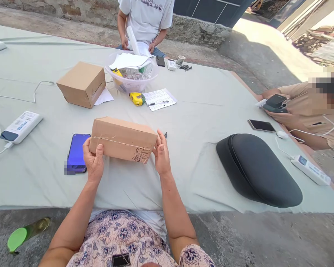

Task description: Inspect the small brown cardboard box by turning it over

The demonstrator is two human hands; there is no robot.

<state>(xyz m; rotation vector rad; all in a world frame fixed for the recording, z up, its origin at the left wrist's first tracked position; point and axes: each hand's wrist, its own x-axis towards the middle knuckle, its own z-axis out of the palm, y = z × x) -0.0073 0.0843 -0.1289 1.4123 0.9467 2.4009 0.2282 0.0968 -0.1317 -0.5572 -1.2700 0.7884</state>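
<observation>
Between my two hands is a brown cardboard box [122, 139], tilted, with black scribbled lines at its lower right and a thin string-like line along its side. My left hand [94, 159] grips the box's left end, thumb on the near face. At the right end, my right hand [161, 155] holds the box with its fingers along the edge. A phone with a blue screen [79, 150] lies beside my left hand. Behind the box, a pen [166, 135] shows partly near my right fingertips.
A second cardboard box [80, 83], a filled plastic basin [132, 84], a yellow tape measure [137, 99] and a written sheet [161, 100] stand farther back. Rightward are a black padded seat [261, 170] and a phone [261, 125]. Two people sit at the table; a power strip [23, 126] lies left.
</observation>
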